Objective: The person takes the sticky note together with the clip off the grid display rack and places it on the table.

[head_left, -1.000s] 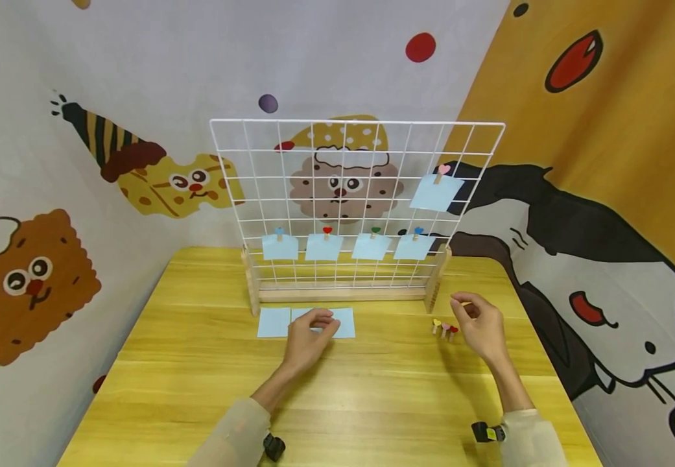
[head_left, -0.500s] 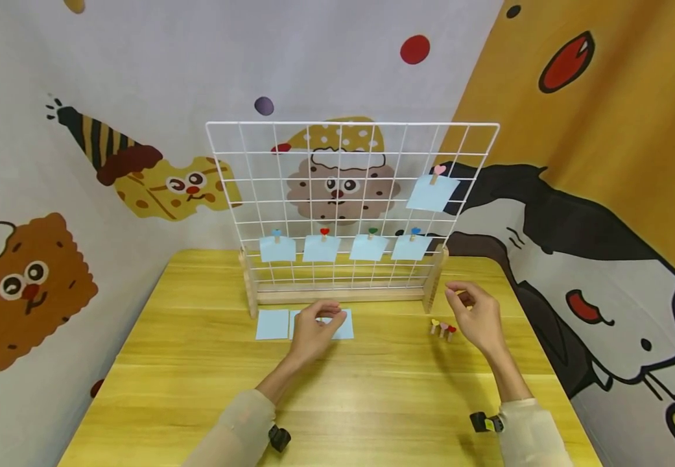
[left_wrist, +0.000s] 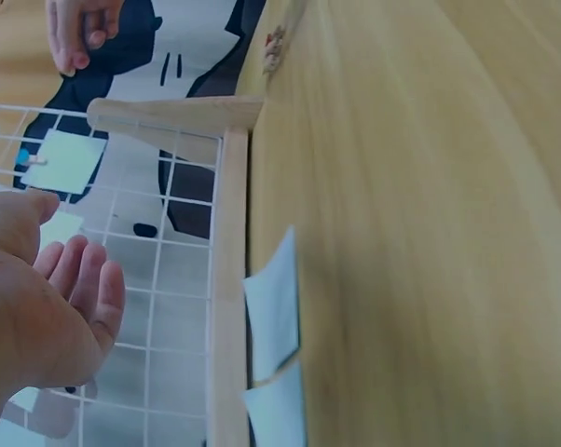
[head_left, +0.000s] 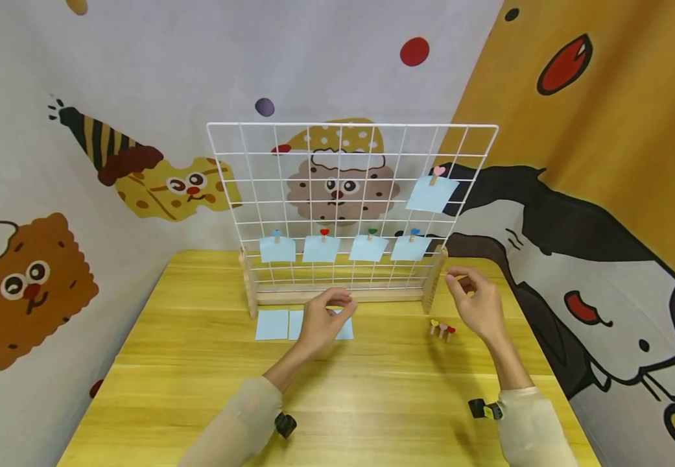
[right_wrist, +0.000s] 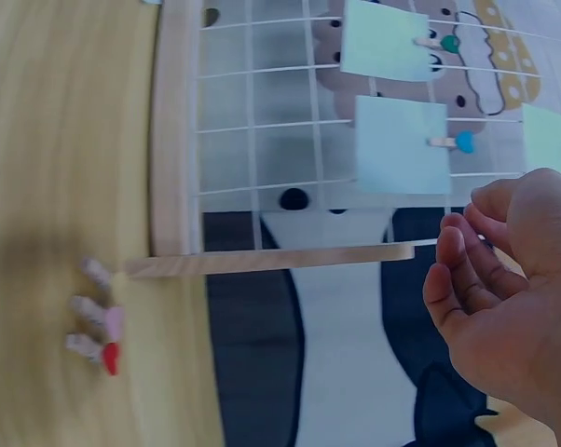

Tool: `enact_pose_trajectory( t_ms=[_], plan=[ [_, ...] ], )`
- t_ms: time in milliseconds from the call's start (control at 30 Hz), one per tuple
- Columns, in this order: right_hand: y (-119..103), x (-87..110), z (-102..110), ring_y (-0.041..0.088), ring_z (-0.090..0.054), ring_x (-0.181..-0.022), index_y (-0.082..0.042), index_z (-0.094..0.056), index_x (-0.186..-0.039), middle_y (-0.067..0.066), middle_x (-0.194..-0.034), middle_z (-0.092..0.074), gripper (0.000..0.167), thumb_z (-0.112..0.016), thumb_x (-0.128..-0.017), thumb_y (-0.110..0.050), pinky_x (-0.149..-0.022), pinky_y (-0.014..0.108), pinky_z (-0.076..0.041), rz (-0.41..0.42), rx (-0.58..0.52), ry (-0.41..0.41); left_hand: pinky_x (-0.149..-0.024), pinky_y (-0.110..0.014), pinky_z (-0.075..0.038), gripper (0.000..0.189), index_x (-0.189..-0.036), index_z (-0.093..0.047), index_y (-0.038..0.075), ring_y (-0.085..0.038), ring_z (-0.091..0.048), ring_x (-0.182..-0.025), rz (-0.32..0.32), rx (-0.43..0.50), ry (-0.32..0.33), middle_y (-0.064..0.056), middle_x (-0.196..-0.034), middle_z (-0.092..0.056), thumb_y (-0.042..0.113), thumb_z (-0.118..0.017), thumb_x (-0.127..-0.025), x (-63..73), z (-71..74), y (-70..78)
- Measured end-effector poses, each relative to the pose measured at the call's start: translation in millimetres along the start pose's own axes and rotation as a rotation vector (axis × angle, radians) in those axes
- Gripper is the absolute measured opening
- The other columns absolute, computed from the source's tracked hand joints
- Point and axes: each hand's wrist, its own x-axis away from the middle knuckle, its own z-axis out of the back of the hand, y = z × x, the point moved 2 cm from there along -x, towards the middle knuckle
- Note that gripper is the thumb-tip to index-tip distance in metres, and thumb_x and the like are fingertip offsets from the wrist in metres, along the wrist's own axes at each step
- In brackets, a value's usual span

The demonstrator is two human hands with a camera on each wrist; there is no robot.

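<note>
My left hand [head_left: 327, 319] hovers over blue paper squares [head_left: 272, 324] laid in a row on the table, covering part of the row. Its fingers are loosely bent, and nothing shows between them in the left wrist view. To the right, my right hand [head_left: 477, 299] is raised beside the stand's wooden foot [head_left: 434, 280]. Its fingers [right_wrist: 455, 251] curve loosely with no object visible in them. Three small clothespins [head_left: 442, 329] with yellow, pink and red hearts lie below and left of that hand. Neither hand touches the white wire grid [head_left: 353, 178].
Four-sided blue notes hang on the grid by heart clothespins: several in a lower row, such as one note [head_left: 322, 250], and one upper-right note [head_left: 432, 193]. The grid stands in a wooden base [head_left: 343, 297] on the wooden table [head_left: 372, 402]. A cartoon-patterned cloth [head_left: 168, 78] hangs behind.
Both hands have risen slightly toward the grid, and the left has also shifted right, uncovering more of the middle paper square. Notes and clothespins have stayed in place; the head view shifted a little.
</note>
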Motion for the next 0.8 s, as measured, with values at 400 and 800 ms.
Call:
enact_pose_trajectory(
  t_ms=[400,800],
  plan=[
    [-25,-28.7,16,-0.011,-0.06,-0.085,0.004,-0.081,-0.118,0.02,-0.107,-0.079,0.015,-0.077,-0.104,0.001,-0.08,0.002,-0.047,0.156,-0.014,0.086,-0.083,-0.024,-0.065,0.027,-0.128,-0.08,0.009,-0.027,-0.082,-0.112,-0.078,0.026,-0.023,-0.01,-0.118,-0.086,0.024,-0.081,-0.106,-26.3,-3.8,30.3],
    [-48,-49.9,24,-0.011,-0.057,-0.087,0.007,-0.079,-0.121,0.022,-0.106,-0.078,0.018,-0.077,-0.105,0.0,-0.079,0.007,-0.046,0.2,-0.005,0.059,-0.085,-0.023,-0.065,0.028,-0.128,-0.079,0.005,-0.026,-0.082,-0.112,-0.152,0.034,-0.035,-0.01,-0.119,-0.086,0.022,-0.081,-0.106,-49.9,-4.5,64.8]
  ],
)
